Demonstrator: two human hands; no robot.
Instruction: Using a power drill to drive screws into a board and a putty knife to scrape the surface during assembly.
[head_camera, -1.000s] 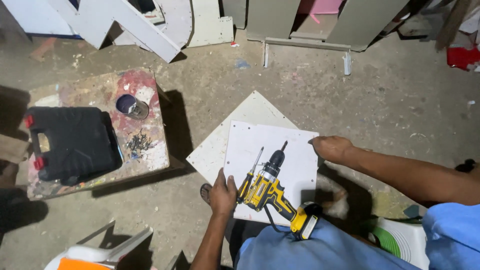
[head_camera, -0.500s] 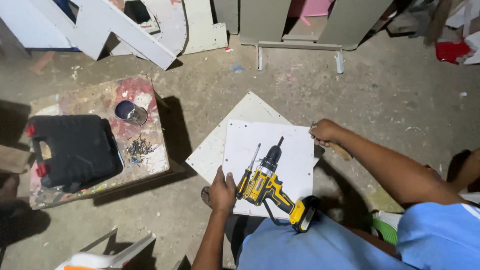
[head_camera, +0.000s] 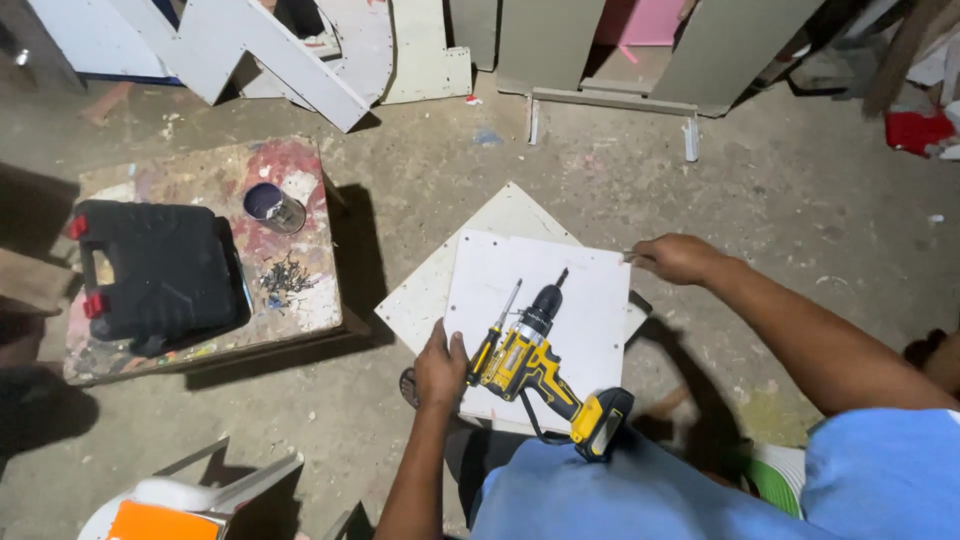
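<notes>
A white square board (head_camera: 590, 300) lies on a second white board (head_camera: 430, 300) on the concrete floor. On top of it rest a yellow and black cordless drill (head_camera: 545, 365) and a yellow-handled screwdriver (head_camera: 493, 335). My left hand (head_camera: 440, 368) grips the near left edge of the top board, beside the screwdriver. My right hand (head_camera: 680, 258) holds the board's far right corner, fingers closed on the edge.
To the left stands a low paint-stained table (head_camera: 300, 190) with a black tool case (head_camera: 155, 265), a small tin can (head_camera: 272, 207) and a pile of dark screws (head_camera: 285, 275). White cut-out panels (head_camera: 290, 50) and grey boards (head_camera: 610, 45) lean at the back.
My right hand has slid from the board's far edge out to its far right corner. The view has shifted a little; the drill and left hand stay in place.
</notes>
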